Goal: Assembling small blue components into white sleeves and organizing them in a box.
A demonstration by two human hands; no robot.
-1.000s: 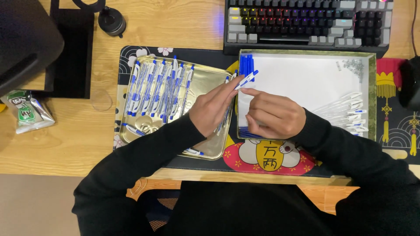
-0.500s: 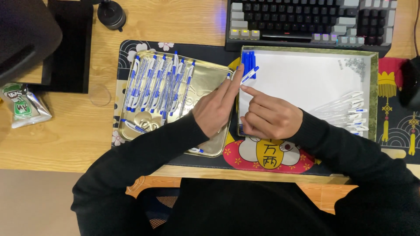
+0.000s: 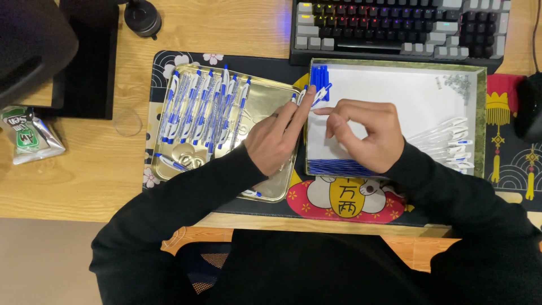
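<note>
A white ballpoint pen with blue cap [image 3: 317,96] is now pinched between both hands over the left rim of the shallow white-lined box [image 3: 395,85], raised since a moment ago; left hand [image 3: 276,138] and right hand [image 3: 364,133] curl closed around it, beside the gold metal tray [image 3: 271,96].

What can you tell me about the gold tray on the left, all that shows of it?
The gold tray is a shallow rectangular dish with rounded corners, shiny like metal, with embossed relief on its floor. It lies flat on the dark patterned desk mat, left of the white-lined box. Rows of white and blue pens lie in its left half. The left hand and sleeve cover its right side; whether they touch it is unclear.
</note>
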